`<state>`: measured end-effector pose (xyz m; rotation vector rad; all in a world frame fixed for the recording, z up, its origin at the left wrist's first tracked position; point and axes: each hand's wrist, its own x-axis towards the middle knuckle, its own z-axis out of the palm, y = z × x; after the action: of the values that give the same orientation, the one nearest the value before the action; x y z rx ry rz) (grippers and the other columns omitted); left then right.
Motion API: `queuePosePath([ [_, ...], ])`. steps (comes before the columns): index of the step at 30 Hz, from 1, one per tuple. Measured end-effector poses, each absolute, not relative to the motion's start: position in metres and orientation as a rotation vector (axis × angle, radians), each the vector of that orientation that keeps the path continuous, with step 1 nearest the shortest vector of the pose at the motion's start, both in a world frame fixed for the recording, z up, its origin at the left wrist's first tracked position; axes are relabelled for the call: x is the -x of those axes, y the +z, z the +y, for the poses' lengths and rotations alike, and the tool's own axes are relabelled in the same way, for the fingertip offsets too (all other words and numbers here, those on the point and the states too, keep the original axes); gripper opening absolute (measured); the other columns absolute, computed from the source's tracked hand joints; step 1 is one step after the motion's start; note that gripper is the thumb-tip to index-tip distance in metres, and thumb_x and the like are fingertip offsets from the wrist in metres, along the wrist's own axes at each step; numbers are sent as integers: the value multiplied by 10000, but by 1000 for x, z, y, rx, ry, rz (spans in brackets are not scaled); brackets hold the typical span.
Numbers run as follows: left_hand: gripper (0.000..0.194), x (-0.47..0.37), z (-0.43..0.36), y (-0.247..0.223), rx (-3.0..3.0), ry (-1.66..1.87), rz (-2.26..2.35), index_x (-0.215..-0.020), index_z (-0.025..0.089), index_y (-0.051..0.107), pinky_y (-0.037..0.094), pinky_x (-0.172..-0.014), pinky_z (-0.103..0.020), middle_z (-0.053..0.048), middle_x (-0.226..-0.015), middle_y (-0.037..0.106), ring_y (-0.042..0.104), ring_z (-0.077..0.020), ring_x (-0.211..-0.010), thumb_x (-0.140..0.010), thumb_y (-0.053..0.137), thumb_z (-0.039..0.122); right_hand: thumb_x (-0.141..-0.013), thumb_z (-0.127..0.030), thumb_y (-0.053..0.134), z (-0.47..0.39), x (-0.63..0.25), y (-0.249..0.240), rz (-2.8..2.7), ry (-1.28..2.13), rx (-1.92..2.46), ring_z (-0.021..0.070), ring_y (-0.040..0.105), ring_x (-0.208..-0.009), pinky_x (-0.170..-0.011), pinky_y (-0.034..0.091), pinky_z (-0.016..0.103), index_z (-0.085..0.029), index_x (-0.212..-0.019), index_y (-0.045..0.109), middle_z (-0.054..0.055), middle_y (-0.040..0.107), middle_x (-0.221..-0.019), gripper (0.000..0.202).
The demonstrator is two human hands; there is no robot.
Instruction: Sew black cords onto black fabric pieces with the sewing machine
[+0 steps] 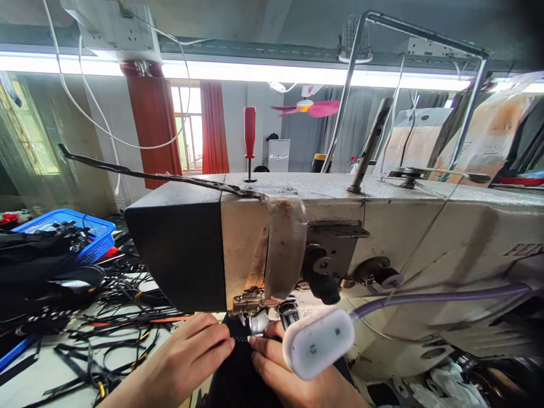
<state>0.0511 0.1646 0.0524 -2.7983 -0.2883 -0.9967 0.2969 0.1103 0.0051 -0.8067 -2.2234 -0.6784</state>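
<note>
Black fabric (pixel 238 374) lies under the needle area of a sewing machine (pixel 425 226). At the fabric's left edge, my left hand (pixel 191 351) has its fingers pressed together on the cloth. My right hand (pixel 280 360) pinches the fabric just to the right, its fingertips close to the metal presser parts (pixel 257 323). Between the two hands runs a short dotted strip on the cloth. A white lamp head (pixel 318 343) on a purple flexible neck covers part of my right hand.
A blue basket (pixel 97 238) and tangled black straps (pixel 119 323) cover the left side. A red screwdriver (pixel 250 133) stands on the machine top, near a metal thread frame (pixel 355 68). Plastic scraps (pixel 454 385) lie at lower right.
</note>
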Motion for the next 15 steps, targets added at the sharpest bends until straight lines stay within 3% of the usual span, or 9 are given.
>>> queuePosePath([
  [5, 398, -52, 171, 38, 2699, -1074, -354, -1037, 154, 685, 533, -800, -239, -73, -938, 671, 599, -152, -896, -962, 325, 2, -924, -91, 481, 104, -294, 8, -2190, -621, 931, 210, 656, -1103, -971, 551, 317, -182, -1144, 655, 82, 710, -1174, 295],
  [8, 415, -57, 163, 31, 2596, -1188, -463, -1027, 167, 708, 547, -798, -266, -90, -1001, 697, 619, -172, -920, -906, 349, -1, -924, -102, 499, 101, -291, 11, -2165, -609, 988, 224, 665, -1100, -942, 571, 321, -167, -1198, 630, 88, 703, -1197, 310],
  [11, 360, -64, 148, 28, 2600, -1105, -565, -1096, 170, 711, 539, -909, -303, -77, -1081, 731, 639, -203, -1026, -890, 433, 69, -952, -137, 472, 101, -292, 14, -2193, -603, 991, 209, 679, -1087, -934, 576, 292, -158, -1238, 608, 82, 695, -1224, 317],
  [15, 292, -71, 141, 21, 2517, -1083, -574, -1115, 143, 709, 534, -932, -342, -76, -1080, 758, 669, -233, -1012, -956, 535, 316, -969, -193, 427, 105, -294, 17, -2221, -663, 945, 228, 713, -1008, -855, 611, 309, -139, -1188, 609, 82, 721, -1168, 289],
])
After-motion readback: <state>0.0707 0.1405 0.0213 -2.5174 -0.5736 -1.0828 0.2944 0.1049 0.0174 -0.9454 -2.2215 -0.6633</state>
